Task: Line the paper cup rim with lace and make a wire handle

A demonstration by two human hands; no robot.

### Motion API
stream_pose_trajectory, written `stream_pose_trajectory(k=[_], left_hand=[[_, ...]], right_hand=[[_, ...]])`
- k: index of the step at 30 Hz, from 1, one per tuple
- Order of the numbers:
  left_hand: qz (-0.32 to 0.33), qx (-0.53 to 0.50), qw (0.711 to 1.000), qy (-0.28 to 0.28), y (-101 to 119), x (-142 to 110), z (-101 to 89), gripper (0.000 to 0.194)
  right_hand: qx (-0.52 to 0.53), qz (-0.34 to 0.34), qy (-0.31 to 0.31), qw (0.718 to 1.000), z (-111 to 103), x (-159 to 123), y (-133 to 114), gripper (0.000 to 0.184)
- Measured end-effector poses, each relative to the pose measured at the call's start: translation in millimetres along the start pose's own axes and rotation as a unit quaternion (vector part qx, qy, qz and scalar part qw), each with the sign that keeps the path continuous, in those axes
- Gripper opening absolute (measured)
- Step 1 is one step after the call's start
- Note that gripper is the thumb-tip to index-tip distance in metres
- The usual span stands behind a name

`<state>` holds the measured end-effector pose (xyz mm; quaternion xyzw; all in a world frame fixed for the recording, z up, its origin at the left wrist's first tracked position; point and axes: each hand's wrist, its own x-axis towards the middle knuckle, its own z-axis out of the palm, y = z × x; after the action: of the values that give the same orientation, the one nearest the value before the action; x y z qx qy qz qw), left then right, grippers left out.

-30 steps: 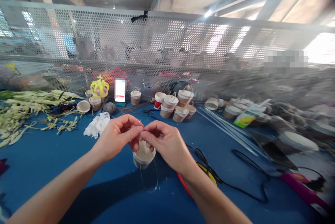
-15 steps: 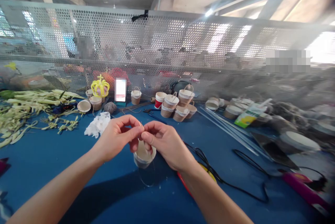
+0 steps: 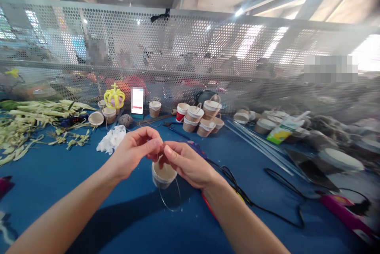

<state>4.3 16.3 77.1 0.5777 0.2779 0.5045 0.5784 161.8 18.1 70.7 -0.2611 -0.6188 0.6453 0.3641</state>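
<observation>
My left hand (image 3: 141, 151) and my right hand (image 3: 185, 163) meet in the middle, thumbs and fingers pinched close together. Between the fingertips runs a thin pale strand (image 3: 170, 209), wire or thread; a loose loop of it hangs below. Just beneath the hands a small paper-covered bucket (image 3: 161, 180) with a white rim stands upright on the blue table (image 3: 136, 214). The fingers of my right hand cover part of its rim. The exact spot where the fingertips grip the strand is too small to make out.
Several little buckets (image 3: 197, 127) are grouped behind my hands. Crumpled white tissue (image 3: 112, 140) and dried husks (image 3: 26, 127) lie to the left. A black cable (image 3: 267, 206), clear rods (image 3: 261, 147) and a purple tool (image 3: 346, 218) are on the right. A perforated metal panel (image 3: 178, 48) stands behind.
My right hand has tilted and drawn slightly right and down, and my left fingers have closed up more. The hanging loop has swung a little to the right.
</observation>
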Motion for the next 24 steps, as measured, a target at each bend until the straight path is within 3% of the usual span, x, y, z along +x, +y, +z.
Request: stream_pose_trajectory(k=[3,5,16,24], left_hand=[[-0.021,-0.04,0.999,0.022,0,2,-1.9,0.015],[-0.017,-0.055,0.998,0.036,1,2,-2.7,0.016],[0.018,-0.074,0.996,0.047,1,0,2.7,0.015],[0.004,-0.09,0.995,0.029,-2,4,-0.5,0.014]], right_hand=[[0.054,0.027,-0.065,0.996,0,0,3,0.038],[0.08,0.04,-0.072,0.993,0,0,6,0.036],[0.104,0.05,0.036,0.993,9,1,7,0.027],[0.107,0.05,0.066,0.991,11,3,7,0.029]])
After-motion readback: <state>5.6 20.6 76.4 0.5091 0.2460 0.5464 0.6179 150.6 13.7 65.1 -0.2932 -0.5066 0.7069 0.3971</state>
